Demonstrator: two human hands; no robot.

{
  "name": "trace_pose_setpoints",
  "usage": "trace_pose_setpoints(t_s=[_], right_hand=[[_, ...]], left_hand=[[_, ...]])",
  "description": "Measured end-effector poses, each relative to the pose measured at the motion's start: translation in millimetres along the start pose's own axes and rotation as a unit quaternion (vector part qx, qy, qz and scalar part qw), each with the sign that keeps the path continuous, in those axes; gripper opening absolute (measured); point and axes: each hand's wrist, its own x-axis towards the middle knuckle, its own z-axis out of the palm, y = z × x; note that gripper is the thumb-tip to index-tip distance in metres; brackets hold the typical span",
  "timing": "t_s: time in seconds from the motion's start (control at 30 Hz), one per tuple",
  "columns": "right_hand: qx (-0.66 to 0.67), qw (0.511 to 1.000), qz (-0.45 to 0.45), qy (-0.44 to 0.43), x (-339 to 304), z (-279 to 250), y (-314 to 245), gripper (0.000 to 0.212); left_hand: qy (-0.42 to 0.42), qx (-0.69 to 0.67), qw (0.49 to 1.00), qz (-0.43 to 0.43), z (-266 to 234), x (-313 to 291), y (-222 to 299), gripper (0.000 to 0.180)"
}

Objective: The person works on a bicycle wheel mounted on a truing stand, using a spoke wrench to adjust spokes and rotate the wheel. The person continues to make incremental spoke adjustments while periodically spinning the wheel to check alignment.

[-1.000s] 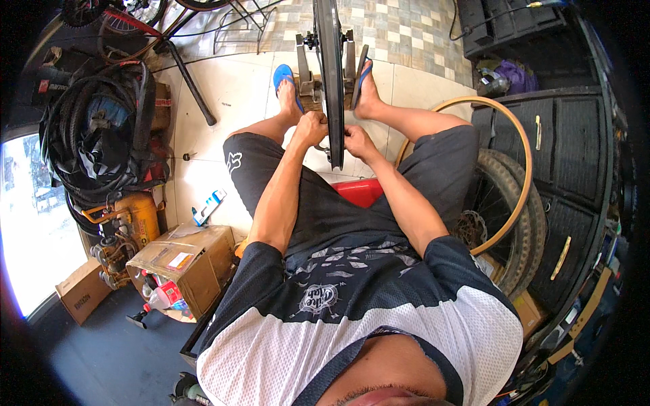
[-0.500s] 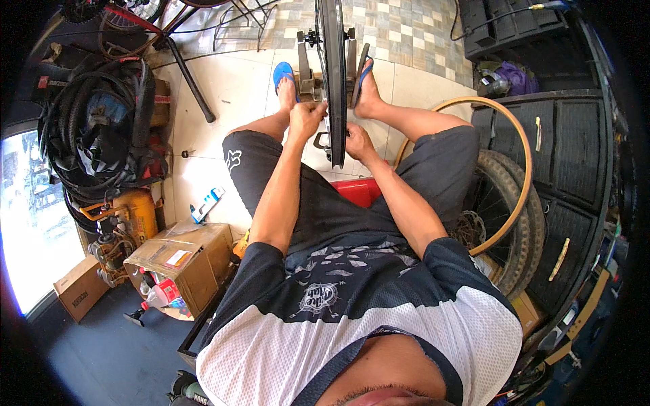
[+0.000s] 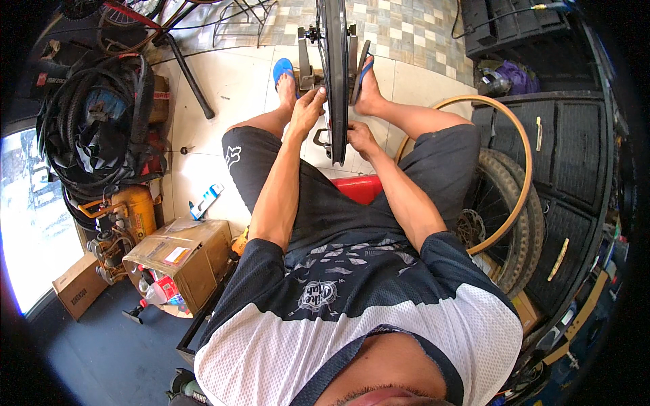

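Note:
A black bicycle wheel (image 3: pixel 332 81) stands upright between my legs, seen edge-on, held in a truing stand (image 3: pixel 304 54) with an arm on either side of the hub. At the left side of the rim is my left hand (image 3: pixel 308 114), its fingers bent together and the thumb up against the wheel; what they pinch, if anything, is too small to make out. My right hand (image 3: pixel 363 139) is lower on the opposite side, with its fingers curled in at the rim. Those fingertips are partly hidden. A dark looped handle (image 3: pixel 320 137) sits just left of the wheel's near end.
Under the wheel's near end lies a red object (image 3: pixel 357 189). A tan rim (image 3: pixel 523 162) leans by knobbly tyres (image 3: pixel 518 230) and black drawers (image 3: pixel 575 149) on the right. Leftward are piled tyres (image 3: pixel 68 128), a yellow compressor (image 3: pixel 135 210) and a cardboard box (image 3: pixel 186 254).
My left hand has shifted slightly, with its thumb now raised along the wheel's side. My right hand has barely moved and stays by the rim.

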Motion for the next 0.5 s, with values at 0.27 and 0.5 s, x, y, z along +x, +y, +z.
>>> trace_pose_setpoints(t_s=[0.27, 0.5], right_hand=[[-0.038, 0.995, 0.015, 0.090, -4, 3, -9, 0.032], [0.010, 0.987, -0.009, 0.159, 7, -3, -11, 0.027]], left_hand=[[-0.051, -0.037, 0.998, -0.009, 8, -3, -3, 0.058], [-0.066, -0.049, 0.996, -0.017, 6, 3, -8, 0.052]])
